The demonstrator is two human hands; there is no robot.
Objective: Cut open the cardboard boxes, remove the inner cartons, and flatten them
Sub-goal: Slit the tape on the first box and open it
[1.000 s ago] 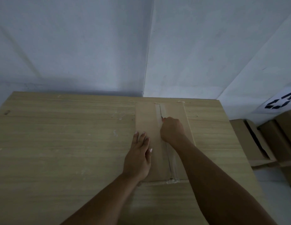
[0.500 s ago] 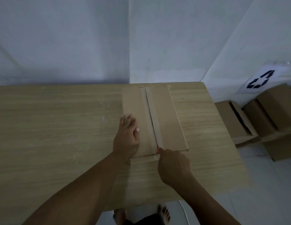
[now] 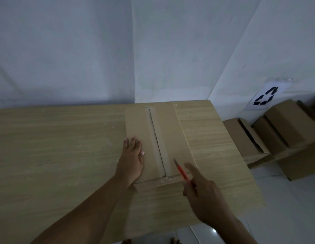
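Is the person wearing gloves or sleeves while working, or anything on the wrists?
No. Both the left hand and the right hand are bare, with no gloves, and both forearms show no sleeves. No watch, ring or bracelet is visible. The left hand's nails look pale, possibly polished.

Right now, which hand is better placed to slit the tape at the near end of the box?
Right. The right hand grips the red cutter, blade near that end of the box; the left hand lies flat, steadying it.

Brown cardboard box (image 3: 172,136) flat on table — taped centre seam slit lengthwise
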